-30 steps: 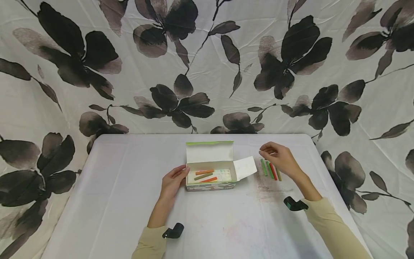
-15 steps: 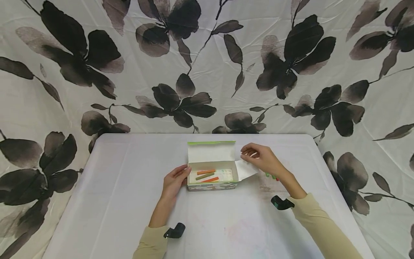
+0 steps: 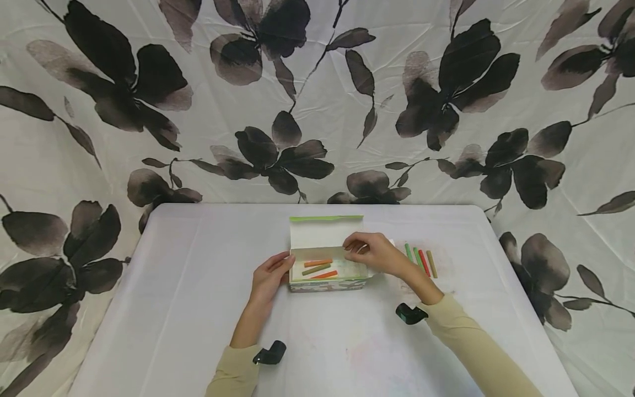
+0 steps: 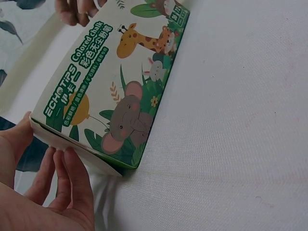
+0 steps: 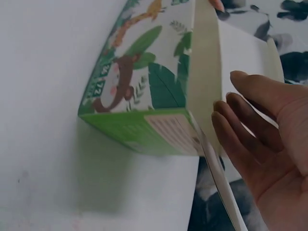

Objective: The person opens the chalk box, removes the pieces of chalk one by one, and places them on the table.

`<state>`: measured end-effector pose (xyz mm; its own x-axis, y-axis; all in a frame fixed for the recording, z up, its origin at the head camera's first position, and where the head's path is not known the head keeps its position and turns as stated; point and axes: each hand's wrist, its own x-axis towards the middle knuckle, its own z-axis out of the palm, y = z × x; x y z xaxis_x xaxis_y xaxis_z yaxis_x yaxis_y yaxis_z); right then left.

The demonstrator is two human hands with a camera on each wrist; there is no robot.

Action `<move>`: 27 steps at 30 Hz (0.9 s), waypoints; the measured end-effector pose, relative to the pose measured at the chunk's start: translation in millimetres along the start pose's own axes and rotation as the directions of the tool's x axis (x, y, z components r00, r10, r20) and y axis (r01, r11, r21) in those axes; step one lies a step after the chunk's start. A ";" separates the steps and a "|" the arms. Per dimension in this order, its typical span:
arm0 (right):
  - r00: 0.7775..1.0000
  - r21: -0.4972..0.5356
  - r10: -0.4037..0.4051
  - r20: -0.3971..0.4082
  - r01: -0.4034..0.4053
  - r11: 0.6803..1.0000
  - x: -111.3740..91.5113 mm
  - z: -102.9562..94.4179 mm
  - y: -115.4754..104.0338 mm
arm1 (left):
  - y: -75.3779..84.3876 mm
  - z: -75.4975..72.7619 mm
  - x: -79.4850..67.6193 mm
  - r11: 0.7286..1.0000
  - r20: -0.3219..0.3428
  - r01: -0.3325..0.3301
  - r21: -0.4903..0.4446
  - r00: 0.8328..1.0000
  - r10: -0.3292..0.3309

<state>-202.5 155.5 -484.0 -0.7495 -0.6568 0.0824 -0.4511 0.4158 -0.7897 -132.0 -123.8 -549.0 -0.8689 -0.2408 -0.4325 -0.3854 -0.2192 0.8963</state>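
Observation:
An open colored chalk box (image 3: 327, 285) with printed animals stands on the table. Inside it lie an orange chalk stick (image 3: 318, 262), an olive one (image 3: 316, 269) and an orange-red one (image 3: 324, 274). My left hand (image 3: 270, 277) holds the box's left end, thumb at the rim and fingers against the end wall, as the left wrist view (image 4: 62, 178) shows up close. Over the box's right end hovers my right hand (image 3: 379, 253), fingers loosely bent and nothing between thumb and fingertips. In the right wrist view that hand (image 5: 269, 130) is beside the opening, above the side flap (image 5: 219, 178).
Several chalk sticks, among them a red one (image 3: 424, 262) and an olive one (image 3: 432, 264), lie in a row on the white table (image 3: 198, 309) right of the box. The raised lid (image 3: 322, 231) stands behind the opening. A floral cloth (image 3: 317, 99) hangs behind.
My right hand has moved left from above the chalk row, past the side flap, to over the box. The row shows again. My left hand stays at the box's end.

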 end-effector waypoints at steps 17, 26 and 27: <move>0.976 -0.057 -0.070 0.208 0.084 0.995 21.7 46.2 5.2 | -0.4 -0.2 -1.1 1.000 -0.013 0.000 0.017 1.000 0.001; 0.951 -0.176 0.003 0.310 0.054 0.983 33.0 54.7 3.8 | -1.0 0.1 -0.7 1.000 -0.028 -0.001 0.023 1.000 0.001; 0.947 -0.174 0.013 0.321 0.045 0.984 34.4 55.1 3.4 | -1.1 0.3 -0.5 1.000 -0.028 -0.001 0.023 1.000 0.001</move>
<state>-203.2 99.6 -517.3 -0.5601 -0.8185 -0.1276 -0.5621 0.4887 -0.6673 -131.2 -123.1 -549.7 -0.8605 -0.2671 -0.4338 -0.3919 -0.1968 0.8987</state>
